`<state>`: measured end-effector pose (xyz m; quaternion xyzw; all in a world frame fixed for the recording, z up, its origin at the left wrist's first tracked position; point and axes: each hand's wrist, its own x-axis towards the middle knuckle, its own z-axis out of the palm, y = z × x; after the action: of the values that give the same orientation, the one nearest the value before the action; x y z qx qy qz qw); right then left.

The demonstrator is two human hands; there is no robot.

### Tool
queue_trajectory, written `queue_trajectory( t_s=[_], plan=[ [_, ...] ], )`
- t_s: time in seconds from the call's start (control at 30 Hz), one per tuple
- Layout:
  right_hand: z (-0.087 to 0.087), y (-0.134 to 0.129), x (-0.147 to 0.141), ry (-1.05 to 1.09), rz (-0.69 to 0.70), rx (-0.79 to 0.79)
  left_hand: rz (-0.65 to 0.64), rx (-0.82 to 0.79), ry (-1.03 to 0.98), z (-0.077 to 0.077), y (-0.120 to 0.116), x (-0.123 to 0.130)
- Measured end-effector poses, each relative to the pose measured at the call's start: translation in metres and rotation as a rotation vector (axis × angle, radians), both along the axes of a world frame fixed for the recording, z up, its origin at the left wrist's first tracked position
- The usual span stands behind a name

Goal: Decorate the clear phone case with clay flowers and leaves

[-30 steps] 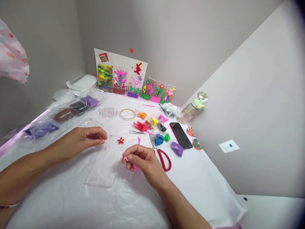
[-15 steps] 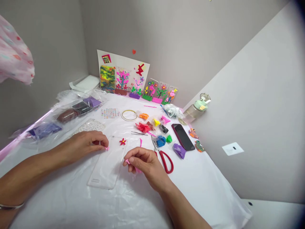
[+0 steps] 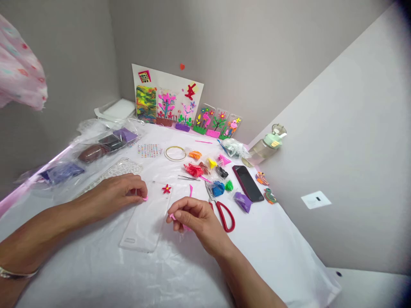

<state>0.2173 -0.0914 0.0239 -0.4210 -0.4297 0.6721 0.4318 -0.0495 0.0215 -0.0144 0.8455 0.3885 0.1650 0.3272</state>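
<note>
A clear phone case [image 3: 141, 226] lies flat on the white-covered table, with a small red flower [image 3: 166, 188] with a yellow centre at its upper right. My left hand [image 3: 123, 191] is over the case's upper left edge, thumb and finger pinched on a tiny bit of pink clay [image 3: 145, 198]. At the case's right side, my right hand [image 3: 195, 218] holds another small pink clay piece [image 3: 172, 217] between its fingertips. Beneath the right hand, more pink material in a wrapper is partly hidden. A pink-tipped tool [image 3: 191, 190] shows just beyond that hand.
Red-handled scissors [image 3: 226, 217], a dark phone [image 3: 248, 184] and several bagged clay colours, such as blue clay [image 3: 218, 188], lie to the right. Tweezers [image 3: 189, 178] and a round hoop [image 3: 175, 153] are farther back. A bottle [image 3: 265, 147] stands by the wall.
The view has shifted slightly, moving the table items a little in the picture. Both hands keep nearly the same pose, still pinching the pink pieces.
</note>
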Motion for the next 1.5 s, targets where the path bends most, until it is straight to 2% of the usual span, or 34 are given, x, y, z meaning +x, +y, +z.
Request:
queue_trajectory(
  t_s=[0.17,0.4,0.63,0.73,0.93,1.3,1.5],
  plan=[
    [-0.002,0.0,0.0,0.011,-0.001,-0.001,-0.001,0.01,0.038,0.003,-0.002,0.001],
    [-0.002,0.0,0.001,0.017,0.003,0.001,-0.019,0.009,-0.104,0.01,-0.009,0.008],
    [-0.003,0.0,0.0,0.025,0.014,0.01,-0.114,-0.002,-0.05,-0.01,-0.001,0.011],
    [-0.003,0.0,0.0,0.041,0.013,0.002,-0.11,0.001,-0.039,-0.015,0.0,0.011],
    [-0.002,0.001,0.001,0.06,-0.009,-0.011,-0.019,-0.007,-0.033,-0.02,-0.002,0.01],
    [-0.003,0.0,-0.001,0.01,-0.03,0.027,-0.06,0.058,-0.043,-0.024,0.0,0.007],
    [-0.005,0.001,0.002,-0.038,-0.095,0.027,-0.081,0.079,-0.043,-0.027,0.003,0.006]
  ],
)
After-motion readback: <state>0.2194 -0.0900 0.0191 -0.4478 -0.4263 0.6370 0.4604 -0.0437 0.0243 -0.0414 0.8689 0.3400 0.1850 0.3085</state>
